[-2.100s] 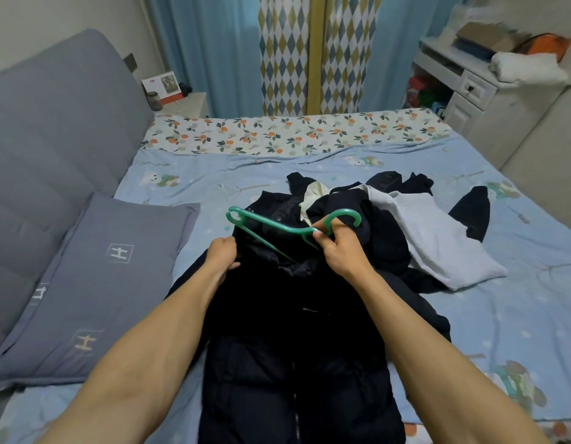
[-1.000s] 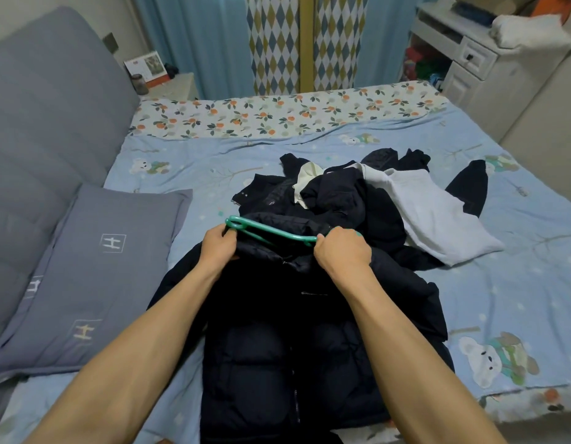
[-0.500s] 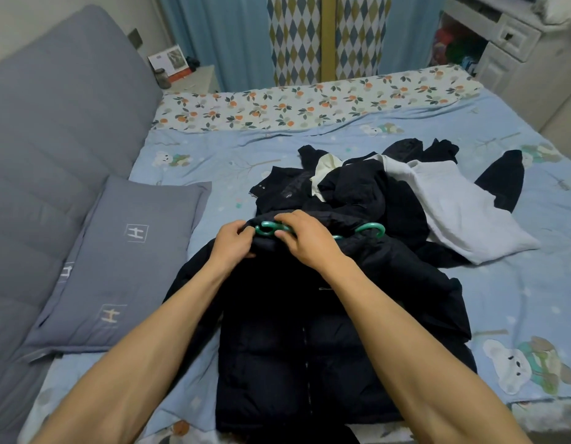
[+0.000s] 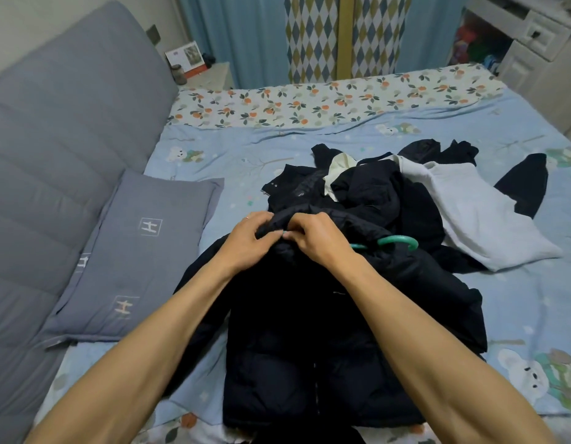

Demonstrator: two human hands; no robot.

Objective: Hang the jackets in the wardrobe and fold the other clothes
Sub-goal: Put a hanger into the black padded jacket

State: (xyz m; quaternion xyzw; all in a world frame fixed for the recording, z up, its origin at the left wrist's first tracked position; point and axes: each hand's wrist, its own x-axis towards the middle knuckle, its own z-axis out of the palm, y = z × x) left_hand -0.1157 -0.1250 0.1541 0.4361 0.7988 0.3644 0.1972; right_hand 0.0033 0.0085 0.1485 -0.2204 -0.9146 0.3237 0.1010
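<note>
The task is sitting near its start, as far as this view shows: no garment is hanging anywhere in sight, no wardrobe is visible, and nothing on the bed (image 4: 357, 133) is lying folded. The person is working on the first jacket, a dark puffer jacket (image 4: 325, 331) lying flat on its back at the near edge of the bed, zip running down its middle and collar pointing away. Both hands are meeting at that collar: the left hand (image 4: 249, 243) is pinching the collar fabric with curled fingers, and the right hand (image 4: 319, 240) is curling over the neck of a green hanger (image 4: 397, 242) and the cloth around it. Only the hook of the hanger and a short piece of its stem are showing to the right of the right hand; the rest is sitting hidden under fabric, so the hanger seems to be going into the shoulders, though I cannot tell how well it is seated. Still to do: lifting this jacket, carrying it to the wardrobe, then sorting the heap of dark clothes (image 4: 367, 190) and the pale grey garment (image 4: 476, 216) lying crumpled just beyond the collar. The jacket is looking bulky, soft and matte, almost black, with quilted panels faintly showing.
</note>
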